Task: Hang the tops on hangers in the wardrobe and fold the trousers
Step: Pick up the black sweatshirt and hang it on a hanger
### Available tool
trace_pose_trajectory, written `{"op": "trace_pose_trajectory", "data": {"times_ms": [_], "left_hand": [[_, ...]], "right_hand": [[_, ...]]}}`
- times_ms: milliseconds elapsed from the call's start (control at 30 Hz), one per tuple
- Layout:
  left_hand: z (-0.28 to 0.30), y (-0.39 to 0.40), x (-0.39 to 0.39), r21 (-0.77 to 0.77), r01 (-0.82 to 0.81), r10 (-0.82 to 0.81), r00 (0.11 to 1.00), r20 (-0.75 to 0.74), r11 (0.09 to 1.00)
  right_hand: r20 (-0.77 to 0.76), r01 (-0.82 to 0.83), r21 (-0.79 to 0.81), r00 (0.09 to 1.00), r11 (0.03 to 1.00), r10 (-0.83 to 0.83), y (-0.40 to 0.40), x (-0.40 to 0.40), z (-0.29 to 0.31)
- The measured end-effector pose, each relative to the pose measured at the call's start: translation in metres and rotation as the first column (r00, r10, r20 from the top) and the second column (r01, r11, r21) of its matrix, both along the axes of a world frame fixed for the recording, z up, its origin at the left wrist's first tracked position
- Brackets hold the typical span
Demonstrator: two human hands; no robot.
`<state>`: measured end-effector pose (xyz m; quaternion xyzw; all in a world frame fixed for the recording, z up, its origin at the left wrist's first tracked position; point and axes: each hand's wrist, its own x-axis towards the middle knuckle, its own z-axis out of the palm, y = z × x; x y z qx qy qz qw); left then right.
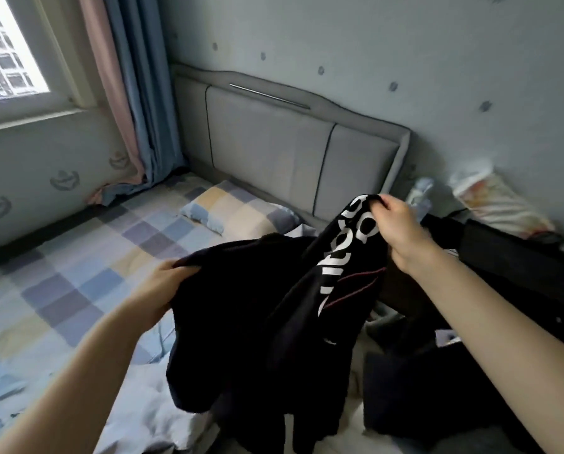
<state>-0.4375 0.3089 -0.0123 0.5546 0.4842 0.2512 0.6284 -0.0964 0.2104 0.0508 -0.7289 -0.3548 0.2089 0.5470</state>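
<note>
A black garment (248,316) with large white lettering and thin red lines hangs in the air above the bed. My left hand (162,286) grips its left edge at mid height. Higher up, my right hand (397,229) pinches the part with the white letters. The cloth droops between the two hands and its lower end reaches the bedding. Whether it is a top or trousers cannot be told. More dark clothes (438,388) lie in a heap at the lower right of the bed. No hanger or wardrobe is in view.
The bed (61,290) has a checked sheet in blue, yellow and grey, a matching pillow (238,208) and a grey padded headboard (290,152). White bedding (162,407) lies crumpled in front. A window and curtains (126,93) stand at the left. Dark items (510,257) sit at the right.
</note>
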Motion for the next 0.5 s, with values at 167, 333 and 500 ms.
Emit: {"op": "trace_pose_trajectory", "data": {"times_ms": [167, 333, 500], "left_hand": [[0.042, 0.01, 0.042, 0.215, -0.152, 0.156, 0.988, -0.004, 0.965], [0.077, -0.003, 0.091, 0.163, -0.18, 0.168, 0.982, 0.085, 0.97], [0.127, -0.021, 0.135, -0.026, -0.173, 0.174, 0.945, 0.276, 0.985]], "right_hand": [[0.046, 0.016, -0.045, 0.999, 0.999, -0.014, -0.049, 0.054, 0.026], [0.004, -0.04, -0.134, 0.999, 0.99, 0.041, -0.085, 0.078, 0.028], [0.061, -0.027, -0.38, 0.997, 0.925, 0.054, -0.104, 0.087, 0.03]]}}
